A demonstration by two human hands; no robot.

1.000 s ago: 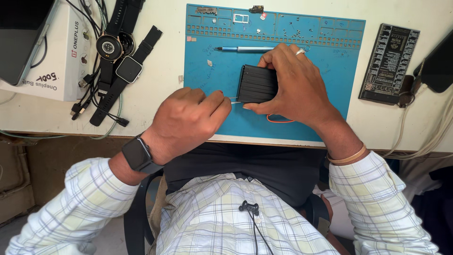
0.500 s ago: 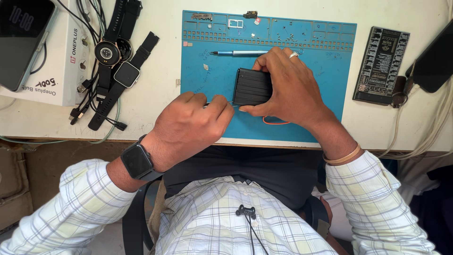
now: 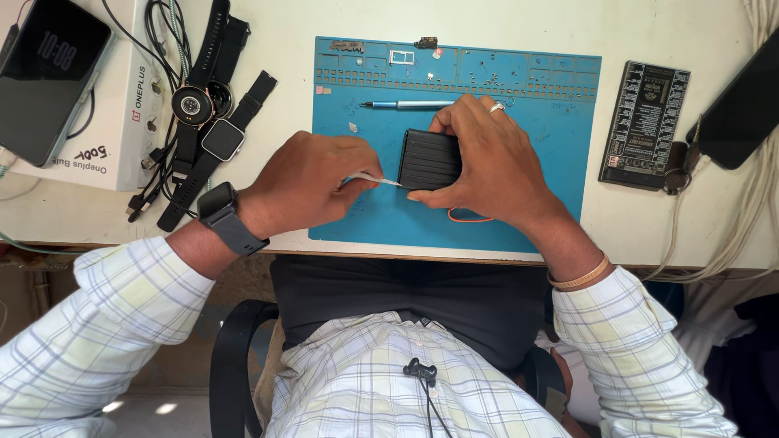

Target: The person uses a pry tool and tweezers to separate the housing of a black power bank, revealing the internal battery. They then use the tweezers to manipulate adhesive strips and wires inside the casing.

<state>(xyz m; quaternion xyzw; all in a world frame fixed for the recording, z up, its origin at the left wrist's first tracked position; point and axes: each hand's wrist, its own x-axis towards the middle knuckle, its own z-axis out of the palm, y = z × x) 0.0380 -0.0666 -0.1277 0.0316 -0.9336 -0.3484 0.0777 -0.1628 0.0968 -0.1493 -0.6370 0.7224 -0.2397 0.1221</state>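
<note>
I observe my right hand (image 3: 495, 166) wrapped over a small black ribbed case (image 3: 428, 159), fingers closed on its far and right sides and the thumb pressed along its near edge, apparently to keep the case from shifting on the blue work mat (image 3: 535, 211). The case sits near the middle of that mat, flat or slightly tilted; I cannot tell which. My left hand (image 3: 304, 182) is closed in a narrow pinch on a thin pale pry tool (image 3: 375, 179), whose tip meets the left edge of the case at the seam, low and nearly level, which I judge suits working into a joint. A loop of orange cord (image 3: 471, 217) shows just near the right hand, partly hidden beneath it. Far of the case lies a blue-handled screwdriver (image 3: 406, 104), parallel to the mat's far edge and within reach. The tray compartments (image 3: 487, 69) along the far rim hold small screws and metal parts, kept apart from the working area. Left of the mat lie several smartwatches (image 3: 207, 122) with straps and black cables, resting beside a white box (image 3: 97, 122) bearing a dark phone (image 3: 49, 77). To the right, well apart, sits a black test board (image 3: 645, 126).
</note>
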